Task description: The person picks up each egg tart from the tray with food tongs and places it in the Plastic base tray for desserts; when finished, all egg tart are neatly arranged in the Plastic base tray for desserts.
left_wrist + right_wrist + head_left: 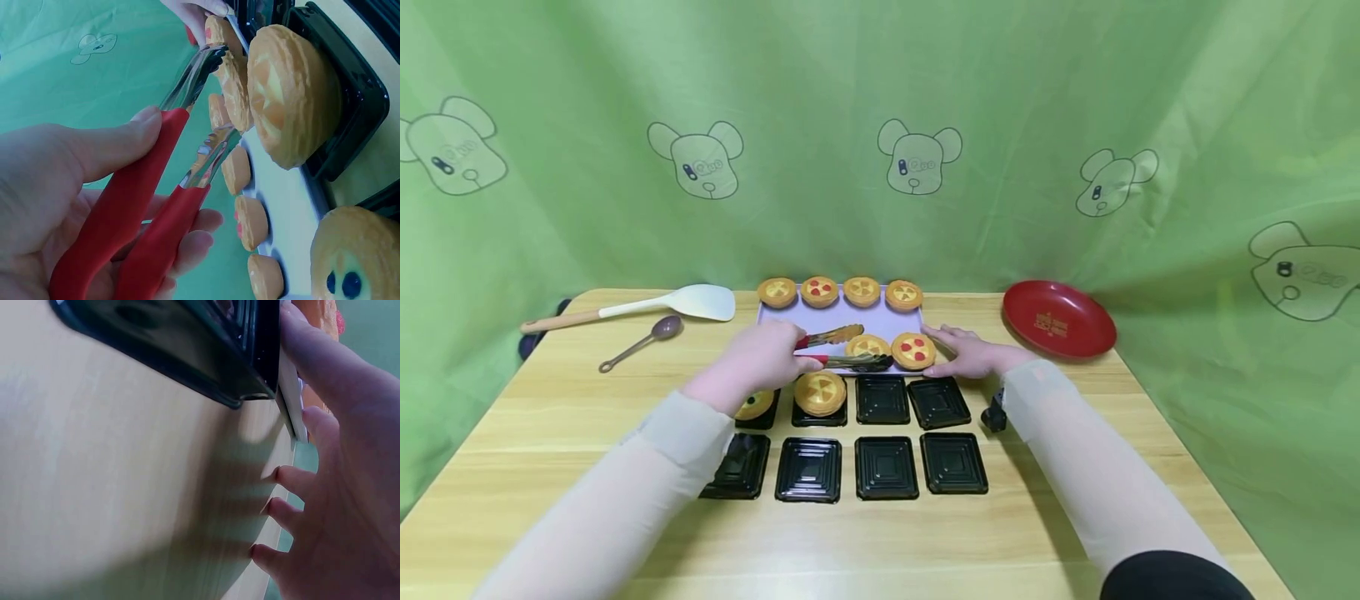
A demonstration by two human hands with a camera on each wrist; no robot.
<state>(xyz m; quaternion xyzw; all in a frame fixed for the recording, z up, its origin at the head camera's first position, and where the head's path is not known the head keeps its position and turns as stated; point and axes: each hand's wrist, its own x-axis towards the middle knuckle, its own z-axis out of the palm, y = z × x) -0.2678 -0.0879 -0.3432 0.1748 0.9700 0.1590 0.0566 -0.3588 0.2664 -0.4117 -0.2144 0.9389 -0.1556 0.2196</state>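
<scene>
My left hand (763,358) grips a pair of tongs (128,194) by their red handles, thumb on one and fingers on the other. The metal tips stand apart near a cream-patterned tart (867,346) at the tray's front; whether they touch it I cannot tell. Beside that tart lies one with red pieces (913,352). My right hand (966,354) rests at the lilac tray's (820,317) right front corner, thumb and index finger touching its edge, other fingers spread on the table. Two tarts sit on black square trays, one with cream pattern (820,394), one with dark dots (340,284).
Several more black square trays (886,468) stand in two rows in front of the lilac tray. More tarts line its back edge (861,292). A white spatula (700,302) and a purple spoon (665,328) lie left; a red plate (1060,321) lies right. A green curtain (820,225) hangs behind.
</scene>
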